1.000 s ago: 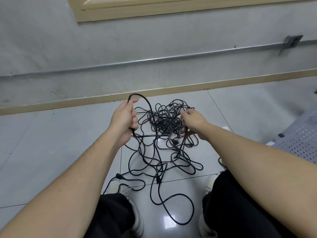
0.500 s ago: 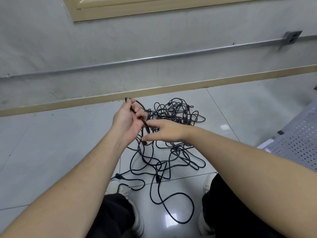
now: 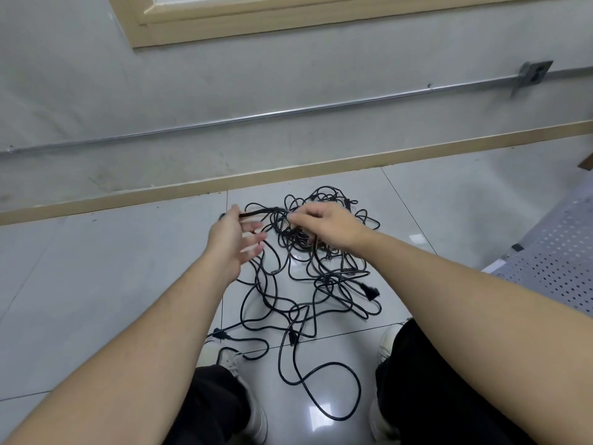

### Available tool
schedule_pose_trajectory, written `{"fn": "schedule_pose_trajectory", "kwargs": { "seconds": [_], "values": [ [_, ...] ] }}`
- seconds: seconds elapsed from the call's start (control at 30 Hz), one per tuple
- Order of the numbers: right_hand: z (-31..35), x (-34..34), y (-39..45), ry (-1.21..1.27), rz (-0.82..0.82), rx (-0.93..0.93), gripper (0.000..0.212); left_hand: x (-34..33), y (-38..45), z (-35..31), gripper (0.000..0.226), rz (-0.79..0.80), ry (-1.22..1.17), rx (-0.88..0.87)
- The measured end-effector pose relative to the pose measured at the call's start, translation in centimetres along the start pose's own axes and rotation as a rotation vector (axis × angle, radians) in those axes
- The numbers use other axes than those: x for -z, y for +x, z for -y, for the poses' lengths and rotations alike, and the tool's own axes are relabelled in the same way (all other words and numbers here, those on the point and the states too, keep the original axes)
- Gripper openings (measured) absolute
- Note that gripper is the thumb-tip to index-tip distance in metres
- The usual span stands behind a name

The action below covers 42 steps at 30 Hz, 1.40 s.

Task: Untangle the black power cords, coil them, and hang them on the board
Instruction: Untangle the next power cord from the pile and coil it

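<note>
A tangle of black power cords (image 3: 321, 271) lies on the tiled floor in front of my feet, with loose loops trailing toward my shoes. My left hand (image 3: 232, 240) hovers at the pile's left edge with its fingers spread. One raised cord strand (image 3: 260, 212) runs between its thumb and forefinger. My right hand (image 3: 330, 226) is over the top of the pile and pinches that same strand at its other end. A black plug (image 3: 370, 291) lies at the pile's right side.
A grey wall with a wooden baseboard (image 3: 288, 173) and a metal conduit (image 3: 288, 112) stands just beyond the pile. A grey perforated panel (image 3: 552, 261) lies at the right. My legs and white shoes (image 3: 256, 415) are at the bottom.
My left hand has opened from its grip on the cord loop and spread its fingers. My right hand has moved up and right, drawing a strand taut between the hands.
</note>
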State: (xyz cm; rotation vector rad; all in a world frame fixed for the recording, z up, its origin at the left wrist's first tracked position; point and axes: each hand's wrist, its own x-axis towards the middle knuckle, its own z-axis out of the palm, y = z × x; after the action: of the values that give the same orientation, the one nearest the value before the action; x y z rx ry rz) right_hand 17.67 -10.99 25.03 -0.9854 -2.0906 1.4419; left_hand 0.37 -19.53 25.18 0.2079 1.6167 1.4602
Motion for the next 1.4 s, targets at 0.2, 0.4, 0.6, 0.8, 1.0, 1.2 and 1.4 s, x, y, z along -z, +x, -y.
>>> {"fn": "schedule_pose_trajectory", "kwargs": {
  "seconds": [0.2, 0.4, 0.6, 0.8, 1.0, 1.2, 1.4],
  "values": [
    [-0.1, 1.3, -0.5, 0.091, -0.021, 0.057, 0.018, 0.1, -0.8, 0.3, 0.043, -0.139, 0.816, -0.314],
    [0.3, 2.1, -2.0, 0.12, -0.014, 0.108, 0.021, -3.1, -3.4, 1.5, 0.048, 0.29, 0.659, -0.512],
    [-0.5, 3.9, -2.9, 0.261, 0.142, -0.108, 0.046, -3.8, -3.8, 1.1, 0.042, 0.466, 0.514, -0.466],
    [-1.2, 4.6, -2.8, 0.231, 0.257, -0.197, 0.038, -3.6, -3.7, -0.7, 0.038, 0.365, 0.309, -0.484],
    [-1.3, 5.0, -1.8, 0.252, -0.118, -0.272, 0.033, -2.6, -3.3, -0.2, 0.029, 0.418, 0.619, -0.419],
    [-0.3, 3.8, -0.6, 0.619, -0.364, -0.287, 0.023, -4.0, -4.0, 1.2, 0.027, 0.484, 0.843, -0.408],
    [2.2, 3.0, 0.0, 0.937, -0.291, -0.248, 0.031, -4.5, -3.2, 1.6, 0.026, 0.389, 0.897, -0.55]
  ]
}}
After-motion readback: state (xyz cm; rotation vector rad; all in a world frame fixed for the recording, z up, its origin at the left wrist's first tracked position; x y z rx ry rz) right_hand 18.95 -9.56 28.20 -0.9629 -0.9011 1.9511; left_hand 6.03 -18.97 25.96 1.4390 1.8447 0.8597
